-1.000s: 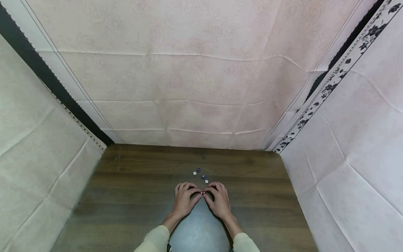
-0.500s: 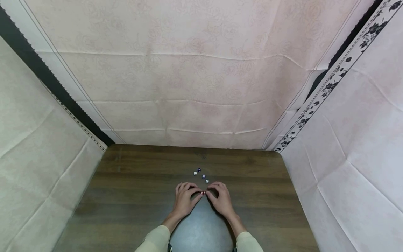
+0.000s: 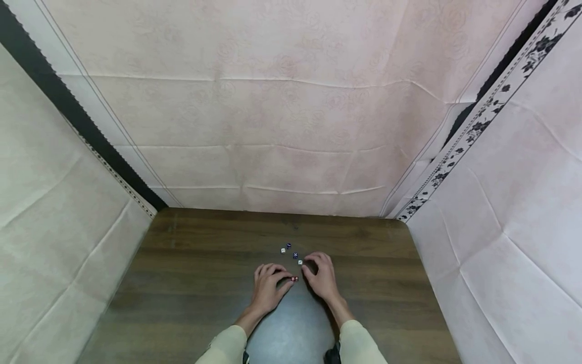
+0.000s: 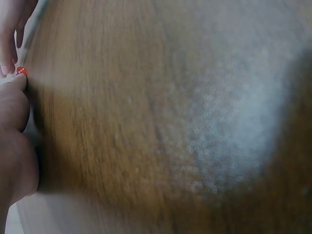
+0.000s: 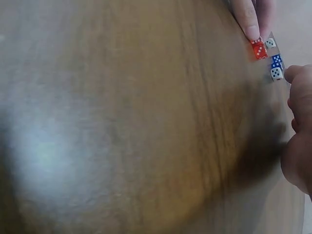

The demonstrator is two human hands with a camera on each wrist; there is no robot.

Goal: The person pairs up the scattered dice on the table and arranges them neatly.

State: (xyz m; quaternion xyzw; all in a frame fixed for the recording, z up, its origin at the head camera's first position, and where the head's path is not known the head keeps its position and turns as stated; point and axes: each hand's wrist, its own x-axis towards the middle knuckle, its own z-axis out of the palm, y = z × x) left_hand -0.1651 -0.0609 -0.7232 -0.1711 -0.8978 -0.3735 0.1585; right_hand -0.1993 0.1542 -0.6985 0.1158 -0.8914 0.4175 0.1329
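1. Biggest change: the right hand (image 3: 322,278) is off the red dice (image 3: 296,278). Half a second ago its fingertips are right up at their right end; now it's a bit farther up the table (image 3: 204,268).

2. It's now just right of the near white die (image 3: 300,262), thumb and index apart, fingers loosely bent. Doesn't look like it's gripping anything, though I can't tell if a fingertip touches that die.

3. Left hand (image 3: 265,287) hasn't really budged. Thumb and index are pinching the left end of the red dice, other fingers bent.

4. The red dice look like a pair, side by side in a short row, sitting pretty much where they were, in front of the person and nearer than all the other dice. With the right hand gone, their right end is uncovered.

5. Rest of the dice keep the same loose layout: near blue die (image 3: 295,256) just far-left of the near white one, then the far white die (image 3: 283,251) farther left, and the far blue die (image 3: 288,246) farthest away.

6. Small one: a dark band (image 3: 333,355) shows more at the right sleeve (image 3: 359,344) now.
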